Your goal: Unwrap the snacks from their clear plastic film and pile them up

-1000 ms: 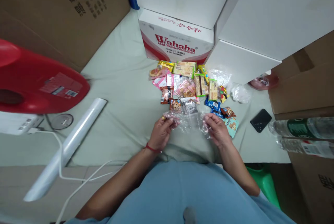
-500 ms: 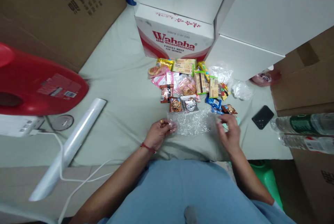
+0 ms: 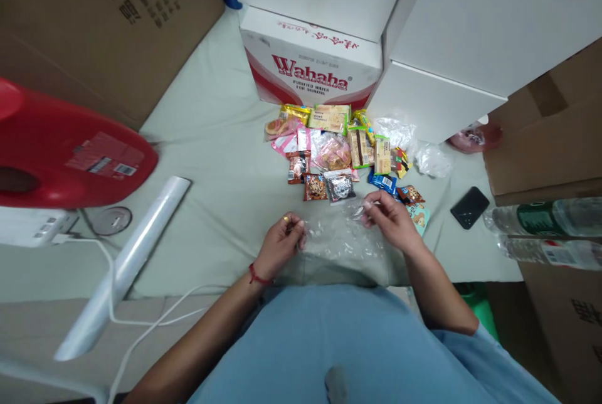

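Observation:
A clear plastic bag [image 3: 345, 238] is stretched between my two hands, low over the pale green sheet [image 3: 226, 159]. My left hand [image 3: 285, 238] pinches its left edge between thumb and fingers. At its upper right, my right hand [image 3: 388, 219] grips a gathered part of the film. Just beyond the bag lie a dark grey snack packet [image 3: 340, 186] and a brown cookie packet [image 3: 315, 187]. Several more wrapped snacks are heaped behind them, among them a cream-coloured wafer packet [image 3: 329, 118] and a blue packet [image 3: 382, 182]. A light green packet [image 3: 418, 217] is partly hidden by my right hand.
A Wahaha water carton [image 3: 313, 71] stands behind the snacks. Crumpled clear plastic [image 3: 433, 160], a black phone [image 3: 470, 207] and plastic bottles [image 3: 540, 220] are on the right. To the left are a red jug [image 3: 70, 147], a plastic film roll [image 3: 126, 266] and a white cable [image 3: 111, 291].
My right hand has moved left and slightly up with its part of the bag, uncovering more of the light green packet. The bag is less spread out. My left hand has shifted slightly left.

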A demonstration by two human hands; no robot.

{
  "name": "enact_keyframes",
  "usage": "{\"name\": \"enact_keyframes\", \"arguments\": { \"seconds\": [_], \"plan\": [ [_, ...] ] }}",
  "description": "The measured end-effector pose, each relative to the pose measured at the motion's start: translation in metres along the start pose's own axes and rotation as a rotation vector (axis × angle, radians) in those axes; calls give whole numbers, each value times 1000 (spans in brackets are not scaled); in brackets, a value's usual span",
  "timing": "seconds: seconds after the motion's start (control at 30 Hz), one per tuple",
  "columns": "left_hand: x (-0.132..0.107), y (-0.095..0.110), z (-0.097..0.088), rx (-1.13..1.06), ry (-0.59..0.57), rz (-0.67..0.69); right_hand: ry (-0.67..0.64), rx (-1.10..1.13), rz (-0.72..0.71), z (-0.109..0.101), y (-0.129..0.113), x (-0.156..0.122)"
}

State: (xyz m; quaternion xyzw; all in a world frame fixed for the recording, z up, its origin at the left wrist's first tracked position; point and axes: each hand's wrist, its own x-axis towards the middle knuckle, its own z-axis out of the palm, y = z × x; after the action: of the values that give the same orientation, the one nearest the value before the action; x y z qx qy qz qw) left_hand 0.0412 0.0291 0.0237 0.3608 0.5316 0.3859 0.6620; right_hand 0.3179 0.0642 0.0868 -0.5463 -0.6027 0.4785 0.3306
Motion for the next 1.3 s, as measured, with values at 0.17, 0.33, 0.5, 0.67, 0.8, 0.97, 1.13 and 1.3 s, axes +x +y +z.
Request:
{"name": "enact_keyframes", "arguments": {
  "seconds": [0.17,0.33,0.5,0.67,0.8,0.97,1.13,1.3],
  "plan": [
    [-9,10,-17,50,-122,-140,-88,-220,80,-24,5,41],
    [-17,6,-33,387,232,100,-321,-370,-132,6,17,86],
    [-32,4,-25,821,504,575,-267,-597,-402,38,-9,108],
    [-13,-7,-2,726,-70,499,204,-697,-559,27,-52,52],
    [7,-26,5,880,-74,464,152,-619,-662,23,-34,-26],
    [0,-40,-5,1000,35,487,-155,-763,-535,23,53,-83],
    [-18,-40,-26,1171,153,699,124,-794,-283,-14,76,-96],
    [-16,-19,-13,1224,212,1135,38,-695,-410,0,53,-81]
  ]
}}
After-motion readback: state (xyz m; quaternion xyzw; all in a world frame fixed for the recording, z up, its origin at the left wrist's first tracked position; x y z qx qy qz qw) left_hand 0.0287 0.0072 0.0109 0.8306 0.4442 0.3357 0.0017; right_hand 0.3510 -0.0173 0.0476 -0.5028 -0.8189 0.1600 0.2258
